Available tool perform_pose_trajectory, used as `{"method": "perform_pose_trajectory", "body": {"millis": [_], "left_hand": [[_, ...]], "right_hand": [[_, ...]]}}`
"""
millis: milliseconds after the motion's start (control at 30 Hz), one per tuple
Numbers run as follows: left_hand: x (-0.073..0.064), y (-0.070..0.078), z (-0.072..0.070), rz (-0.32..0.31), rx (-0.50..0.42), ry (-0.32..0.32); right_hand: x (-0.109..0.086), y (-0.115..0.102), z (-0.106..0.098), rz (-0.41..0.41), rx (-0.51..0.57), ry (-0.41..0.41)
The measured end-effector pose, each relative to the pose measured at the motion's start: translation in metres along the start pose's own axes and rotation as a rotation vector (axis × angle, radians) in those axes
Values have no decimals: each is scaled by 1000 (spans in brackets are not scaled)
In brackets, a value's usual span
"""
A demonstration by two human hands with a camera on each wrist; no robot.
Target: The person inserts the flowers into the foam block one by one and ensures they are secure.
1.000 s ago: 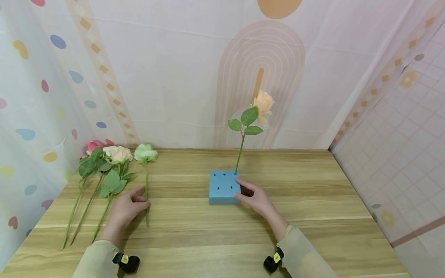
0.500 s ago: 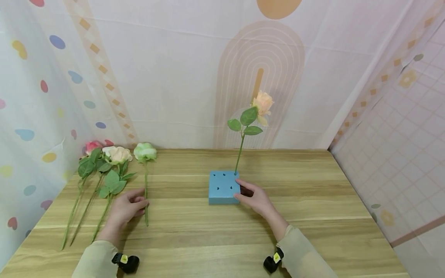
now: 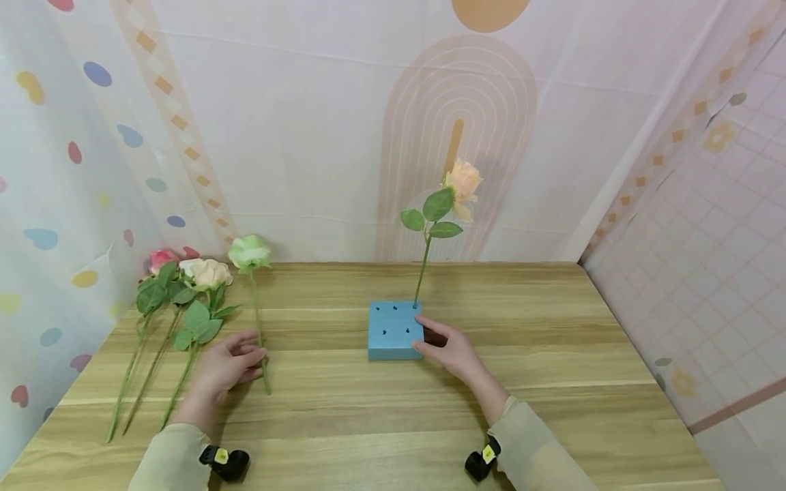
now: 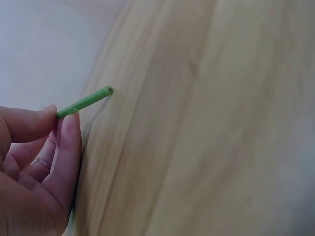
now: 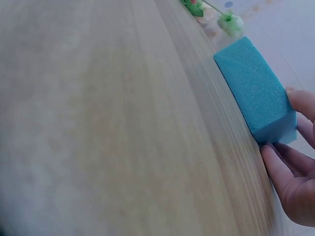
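Observation:
My left hand (image 3: 230, 365) pinches the lower stem of a pale green rose (image 3: 250, 252) between thumb and fingers. In the left wrist view, the cut end of the green stem (image 4: 91, 100) sticks out past the fingertips. A blue foam block (image 3: 388, 348) with several small holes in its top sits on the table. My right hand (image 3: 453, 351) holds the block's right side, thumb near the front corner and a finger farther back. A peach rose (image 3: 463, 184) stands in the block's far right hole, leaning right.
Left of my left hand lie a pink rose (image 3: 163, 259) and cream roses (image 3: 211, 273), leaves overlapping, stems toward me. The wooden table (image 3: 344, 423) meets a patterned curtain (image 3: 307, 136) at its far edge.
The green rose's bloom has risen from the table and tilted slightly left, while its stem end has swung right. The right hand and the block stay in place.

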State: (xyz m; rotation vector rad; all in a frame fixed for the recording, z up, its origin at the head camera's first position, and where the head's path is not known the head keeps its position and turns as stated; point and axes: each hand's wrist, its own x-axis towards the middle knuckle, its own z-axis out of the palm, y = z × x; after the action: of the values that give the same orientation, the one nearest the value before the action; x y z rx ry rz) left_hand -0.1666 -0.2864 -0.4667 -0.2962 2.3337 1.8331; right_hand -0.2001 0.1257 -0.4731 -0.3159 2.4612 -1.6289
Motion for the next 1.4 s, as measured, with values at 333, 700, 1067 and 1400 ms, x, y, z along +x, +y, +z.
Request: {"method": "perform_pose_trajectory", "body": {"millis": [333, 700, 1067, 1400], "left_hand": [[6, 12, 21, 36, -52, 8], [11, 31, 50, 154, -83, -4], [16, 54, 78, 232, -83, -9], [22, 72, 99, 278, -62, -14]], "right_hand": [[0, 1, 1, -24, 1, 1], [0, 1, 1, -6, 16, -8], [1, 0, 0, -6, 2, -9], [1, 1, -1, 1, 6, -6]]}}
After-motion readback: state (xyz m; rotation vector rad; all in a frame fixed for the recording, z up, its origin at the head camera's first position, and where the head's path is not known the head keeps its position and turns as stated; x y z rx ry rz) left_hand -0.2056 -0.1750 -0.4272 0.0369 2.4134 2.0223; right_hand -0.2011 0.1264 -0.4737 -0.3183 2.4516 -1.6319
